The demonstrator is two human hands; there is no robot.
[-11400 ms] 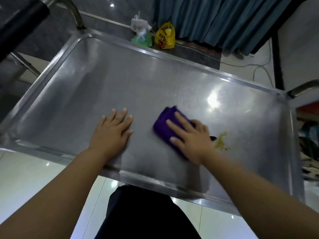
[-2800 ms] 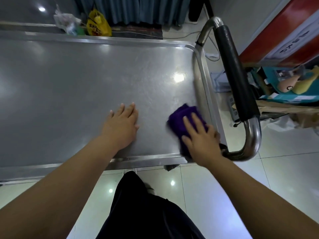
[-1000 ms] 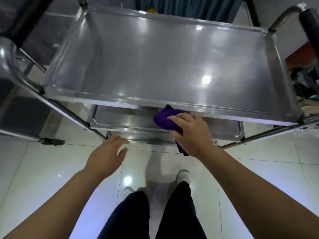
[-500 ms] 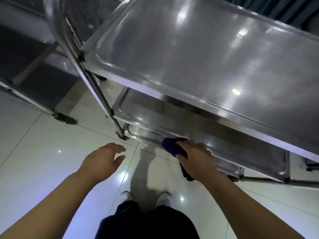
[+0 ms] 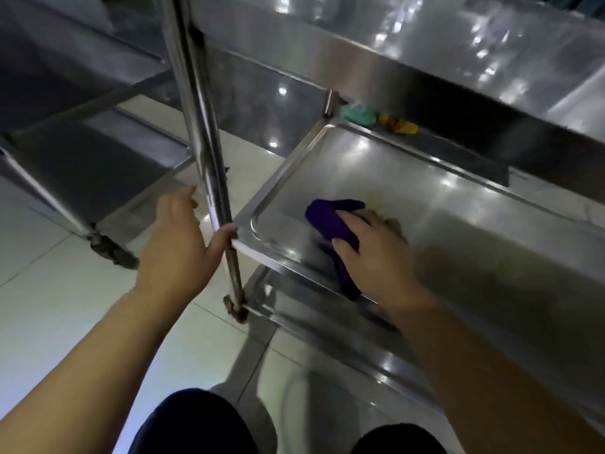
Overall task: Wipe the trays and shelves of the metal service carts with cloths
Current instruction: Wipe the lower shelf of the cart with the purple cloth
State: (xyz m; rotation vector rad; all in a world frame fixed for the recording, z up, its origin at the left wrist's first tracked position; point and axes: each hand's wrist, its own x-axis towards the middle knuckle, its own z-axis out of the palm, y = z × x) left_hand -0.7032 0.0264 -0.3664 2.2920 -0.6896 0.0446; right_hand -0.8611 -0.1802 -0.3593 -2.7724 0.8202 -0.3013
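Observation:
The steel cart's middle shelf (image 5: 278, 178) fills the centre, under the top tray (image 5: 442, 37). My right hand (image 5: 376, 247) presses a purple cloth (image 5: 330, 217) flat on that shelf near its front left corner; a tail of cloth hangs over the front rim. My left hand (image 5: 178, 244) wraps around the cart's front left upright post (image 5: 204, 132), thumb on the post's right side. A lower shelf (image 5: 327, 326) shows below the front rim.
A second steel cart (image 5: 82, 152) stands to the left, its caster (image 5: 111, 252) on the pale tiled floor (image 5: 49, 290). Green and yellow bags (image 5: 376, 117) lie beyond the shelf's far edge. My dark trousers (image 5: 190, 424) are at the bottom.
I have crouched lower. My right hand carried the cloth from the shelf's front edge onto the middle shelf. My left hand went from hanging free to gripping the upright post.

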